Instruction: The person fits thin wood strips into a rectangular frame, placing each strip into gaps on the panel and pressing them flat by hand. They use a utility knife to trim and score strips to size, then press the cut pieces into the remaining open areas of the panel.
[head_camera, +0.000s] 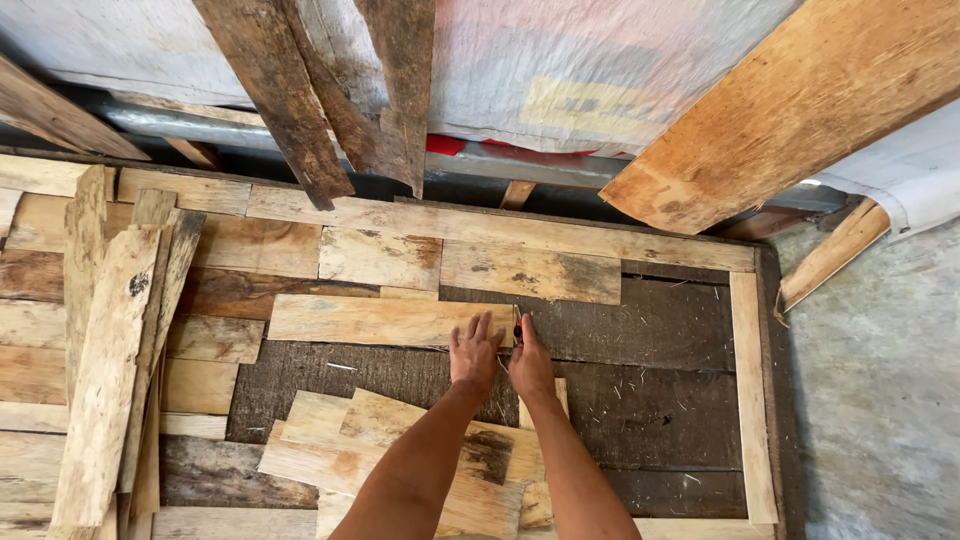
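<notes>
A dark wooden panel (640, 400) lies on the floor. The left hand (474, 352) presses flat, fingers open, on a pale board (380, 320); the right hand (530, 362) grips a small tool (517, 328) at the board's end. Better keep the board steady.

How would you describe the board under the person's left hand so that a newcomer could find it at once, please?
Start at the dark wooden panel in the middle of the floor. At its upper left edge lies a pale flat board, running left to right. Unlike the loose pale offcuts nearer the camera, it has the left hand pressing its right end.
</notes>
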